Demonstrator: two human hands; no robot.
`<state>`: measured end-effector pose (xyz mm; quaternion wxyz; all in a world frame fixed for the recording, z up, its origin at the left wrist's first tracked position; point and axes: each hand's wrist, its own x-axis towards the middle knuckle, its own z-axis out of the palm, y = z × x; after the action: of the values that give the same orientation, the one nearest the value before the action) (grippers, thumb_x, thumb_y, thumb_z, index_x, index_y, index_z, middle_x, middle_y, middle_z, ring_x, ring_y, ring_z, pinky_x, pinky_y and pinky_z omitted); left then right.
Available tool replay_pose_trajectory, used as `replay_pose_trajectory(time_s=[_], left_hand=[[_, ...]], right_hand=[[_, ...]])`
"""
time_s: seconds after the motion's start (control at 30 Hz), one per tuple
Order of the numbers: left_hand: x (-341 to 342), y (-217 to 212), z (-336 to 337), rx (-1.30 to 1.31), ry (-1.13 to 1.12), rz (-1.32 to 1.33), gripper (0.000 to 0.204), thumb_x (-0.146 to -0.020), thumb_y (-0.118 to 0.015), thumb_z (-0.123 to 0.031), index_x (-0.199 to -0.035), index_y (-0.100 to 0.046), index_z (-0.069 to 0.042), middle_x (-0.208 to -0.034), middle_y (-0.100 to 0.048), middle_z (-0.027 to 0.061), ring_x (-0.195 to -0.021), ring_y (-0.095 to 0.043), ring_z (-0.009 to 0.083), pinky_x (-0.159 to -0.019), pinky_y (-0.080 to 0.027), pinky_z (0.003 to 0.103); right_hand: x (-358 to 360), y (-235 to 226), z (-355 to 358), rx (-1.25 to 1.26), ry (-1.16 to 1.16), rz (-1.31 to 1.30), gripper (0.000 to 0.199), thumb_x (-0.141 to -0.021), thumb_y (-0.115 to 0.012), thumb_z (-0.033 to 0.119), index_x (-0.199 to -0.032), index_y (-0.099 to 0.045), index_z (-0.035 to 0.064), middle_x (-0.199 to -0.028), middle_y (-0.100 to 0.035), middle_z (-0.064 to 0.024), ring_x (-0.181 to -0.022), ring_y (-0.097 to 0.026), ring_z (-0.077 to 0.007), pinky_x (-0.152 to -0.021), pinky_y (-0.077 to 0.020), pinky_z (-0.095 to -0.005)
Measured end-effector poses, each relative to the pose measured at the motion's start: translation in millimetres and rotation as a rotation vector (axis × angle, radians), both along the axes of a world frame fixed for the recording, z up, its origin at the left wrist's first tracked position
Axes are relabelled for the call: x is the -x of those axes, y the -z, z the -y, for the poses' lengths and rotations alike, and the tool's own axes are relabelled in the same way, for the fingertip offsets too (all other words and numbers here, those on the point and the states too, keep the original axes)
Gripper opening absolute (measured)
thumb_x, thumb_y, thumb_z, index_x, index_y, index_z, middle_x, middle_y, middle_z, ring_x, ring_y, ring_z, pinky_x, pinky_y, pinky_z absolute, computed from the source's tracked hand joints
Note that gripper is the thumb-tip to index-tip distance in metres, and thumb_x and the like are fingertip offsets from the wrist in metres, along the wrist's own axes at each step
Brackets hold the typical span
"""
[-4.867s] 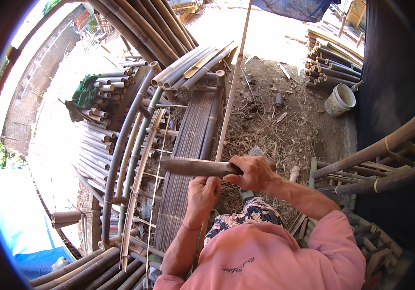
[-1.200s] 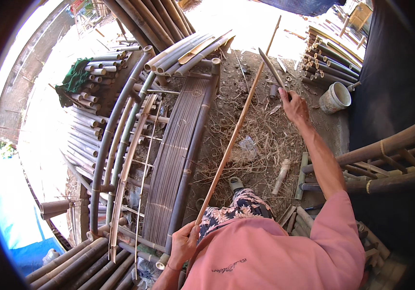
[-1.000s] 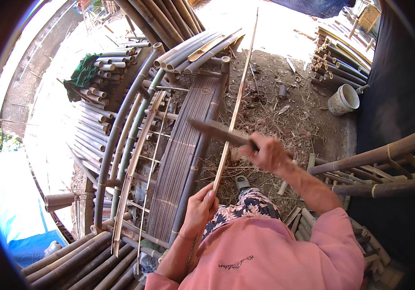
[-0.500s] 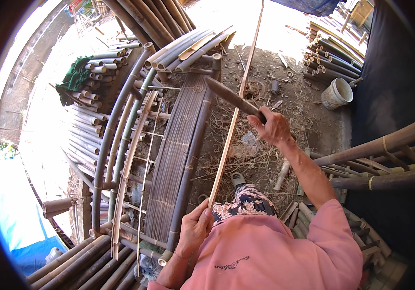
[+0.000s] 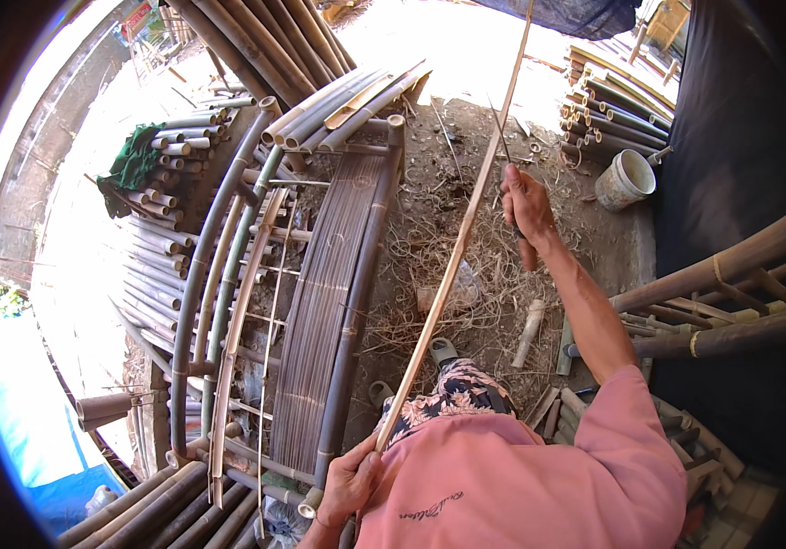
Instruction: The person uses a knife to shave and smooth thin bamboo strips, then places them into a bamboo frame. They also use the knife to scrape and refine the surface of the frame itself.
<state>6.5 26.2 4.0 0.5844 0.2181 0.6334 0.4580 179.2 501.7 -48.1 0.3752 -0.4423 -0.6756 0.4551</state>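
Note:
A long, thin bamboo strip (image 5: 452, 265) slants from my waist up to the far edge of the view. My left hand (image 5: 352, 478) is closed round its near end. My right hand (image 5: 528, 209) grips the dark handle of a machete (image 5: 502, 137), just right of the strip. The blade appears nearly edge-on and points away from me, close against the strip; whether it touches cannot be told. Left of the strip stands a bamboo bench (image 5: 324, 320) with a dark slatted seat, and a split bamboo length (image 5: 242, 339) lies along it.
Shavings (image 5: 439, 247) litter the dirt floor. A whitish bucket (image 5: 626, 180) and stacked bamboo poles (image 5: 608, 119) stand at far right. More poles (image 5: 155, 274) are piled at left. A bamboo frame (image 5: 732, 302) juts in at right, by a black sheet (image 5: 732, 137).
The machete has swung from pointing left across the strip to pointing away, nearly edge-on. My right hand has turned and shifted slightly right. My left hand still holds the strip; the view has shifted a little.

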Motion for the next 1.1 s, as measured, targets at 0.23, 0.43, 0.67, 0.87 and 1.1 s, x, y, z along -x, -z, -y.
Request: replay_pose_trajectory(time_s=[0.23, 0.43, 0.67, 0.87, 1.1], left_hand=[[24.5, 3.1, -7.1, -0.061, 0.175, 0.134, 0.038, -0.097, -0.06, -0.028, -0.118, -0.054, 0.004, -0.092, -0.063, 0.0052, -0.075, -0.059, 0.011, -0.069, -0.05, 0.025], [23.4, -6.3, -153.6, -0.229, -0.006, 0.265, 0.038, -0.099, -0.056, -0.019, -0.131, -0.052, 0.0, -0.096, -0.063, 0.0031, -0.068, -0.056, 0.0072, -0.059, -0.047, 0.021], [42.2, 5.5, -160.4, -0.176, -0.194, -0.148, 0.028, -0.097, -0.058, -0.015, -0.121, -0.061, 0.0, -0.08, -0.06, -0.0023, -0.058, -0.048, 0.0013, -0.047, -0.037, 0.018], [16.7, 5.5, -136.8, -0.126, -0.117, -0.343, 0.029, -0.093, -0.059, -0.01, -0.12, -0.061, 0.002, -0.078, -0.057, 0.0009, -0.07, -0.048, 0.0058, -0.063, -0.043, 0.024], [7.7, 6.3, -91.1, -0.162, -0.07, -0.439, 0.03, -0.094, -0.057, -0.005, -0.123, -0.061, 0.002, -0.078, -0.053, -0.001, -0.068, -0.047, 0.0057, -0.059, -0.041, 0.022]], right_hand=[[61.1, -35.4, 63.9, 0.386, -0.002, -0.507, 0.023, -0.09, -0.07, 0.026, -0.085, -0.062, 0.0053, -0.066, -0.059, -0.0017, -0.046, -0.054, -0.0091, -0.041, -0.0454, -0.0239], [91.0, -30.9, 144.1, 0.364, -0.26, -0.386, 0.03, -0.093, -0.065, 0.035, -0.088, -0.06, 0.0055, -0.065, -0.059, -0.0015, -0.05, -0.056, -0.01, -0.045, -0.0448, -0.0255], [62.0, -31.0, 162.2, -0.57, -0.45, 0.46, 0.064, -0.09, -0.048, 0.068, -0.086, -0.056, 0.0045, -0.064, -0.061, -0.012, -0.061, -0.067, -0.0279, -0.055, -0.0534, -0.0381], [65.4, -13.9, 124.3, -0.474, -0.301, 0.61, 0.065, -0.092, -0.036, 0.071, -0.08, -0.054, 0.01, -0.057, -0.059, -0.0062, -0.049, -0.063, -0.0216, -0.045, -0.0525, -0.0393], [52.1, -9.0, 84.1, -0.517, -0.261, 0.663, 0.066, -0.092, -0.036, 0.072, -0.08, -0.055, 0.0102, -0.053, -0.058, -0.007, -0.048, -0.063, -0.0215, -0.045, -0.0531, -0.0388]])
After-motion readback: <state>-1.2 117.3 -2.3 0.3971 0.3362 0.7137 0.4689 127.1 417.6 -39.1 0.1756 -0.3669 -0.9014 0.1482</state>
